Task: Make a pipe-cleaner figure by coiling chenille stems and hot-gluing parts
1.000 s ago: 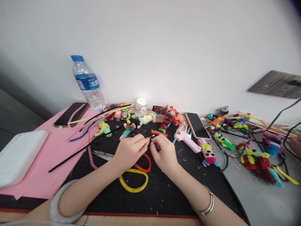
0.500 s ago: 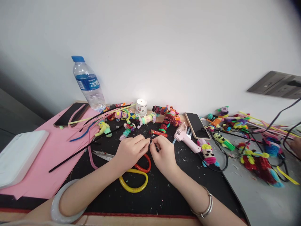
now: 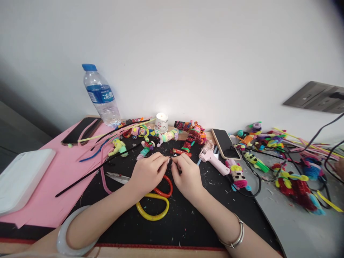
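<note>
My left hand (image 3: 151,171) and my right hand (image 3: 188,175) meet over the black mat, fingertips pinched together. Between them is a short black piece of pipe cleaner (image 3: 170,161), mostly covered by the fingers. Below my left wrist lie scissors (image 3: 153,217) with one yellow and one red handle loop, the blades pointing left. A red lighter-like stick (image 3: 182,153) rests just beyond the fingertips. To the left, a long black pipe cleaner (image 3: 77,181) runs across pink paper (image 3: 48,172). A pink glue gun (image 3: 215,161) lies right of my right hand.
Colourful pipe-cleaner figures (image 3: 195,136) line the back, with more figures (image 3: 298,186) at the right. A water bottle (image 3: 100,95) and a paper cup (image 3: 161,123) stand by the wall. Phones (image 3: 226,143) and a white box (image 3: 25,179) lie around; a cable crosses the right. Another person's hand (image 3: 340,168) shows there.
Both hands have shifted very slightly, and the fingertips have turned a little around the black piece. Everything else on the table stays put.
</note>
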A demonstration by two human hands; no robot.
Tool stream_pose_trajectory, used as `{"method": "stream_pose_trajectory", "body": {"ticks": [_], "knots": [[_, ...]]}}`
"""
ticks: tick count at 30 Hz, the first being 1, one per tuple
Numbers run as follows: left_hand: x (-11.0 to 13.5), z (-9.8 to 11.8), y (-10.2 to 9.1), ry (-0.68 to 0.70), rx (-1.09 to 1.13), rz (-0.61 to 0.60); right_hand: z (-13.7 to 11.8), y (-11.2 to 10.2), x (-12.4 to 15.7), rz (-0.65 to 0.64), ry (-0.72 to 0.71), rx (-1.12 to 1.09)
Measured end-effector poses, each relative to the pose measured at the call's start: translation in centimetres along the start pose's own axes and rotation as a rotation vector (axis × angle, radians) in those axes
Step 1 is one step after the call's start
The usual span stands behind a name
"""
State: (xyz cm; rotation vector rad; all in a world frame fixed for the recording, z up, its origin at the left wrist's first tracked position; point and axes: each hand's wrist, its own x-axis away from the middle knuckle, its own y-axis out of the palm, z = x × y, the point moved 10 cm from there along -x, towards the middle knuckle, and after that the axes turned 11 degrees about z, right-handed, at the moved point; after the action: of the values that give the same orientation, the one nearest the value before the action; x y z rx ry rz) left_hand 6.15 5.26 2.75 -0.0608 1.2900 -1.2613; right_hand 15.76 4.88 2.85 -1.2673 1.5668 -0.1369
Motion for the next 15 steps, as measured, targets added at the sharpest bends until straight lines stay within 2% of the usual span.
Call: {"method": "stream_pose_trajectory", "body": {"ticks": [4,7,11,15], "knots": [[0.0,-0.6,0.4,-0.11,0.074,-0.032,-0.4,0.3,0.0,-0.002,-0.039,0.036],[-0.1,-0.9,0.4,-0.163,0.115,-0.03,-0.2,0.4,0.1,-0.008,-0.017,0.005],[-0.2,-1.4,0.3,-0.163,0.135,-0.012,0.5,0.2,0.0,-0.024,0.053,-0.081],[-0.3,-1.3,0.0,-0.102,0.143,0.006,1.1,0.0,-0.2,-0.03,0.107,-0.107]]}}
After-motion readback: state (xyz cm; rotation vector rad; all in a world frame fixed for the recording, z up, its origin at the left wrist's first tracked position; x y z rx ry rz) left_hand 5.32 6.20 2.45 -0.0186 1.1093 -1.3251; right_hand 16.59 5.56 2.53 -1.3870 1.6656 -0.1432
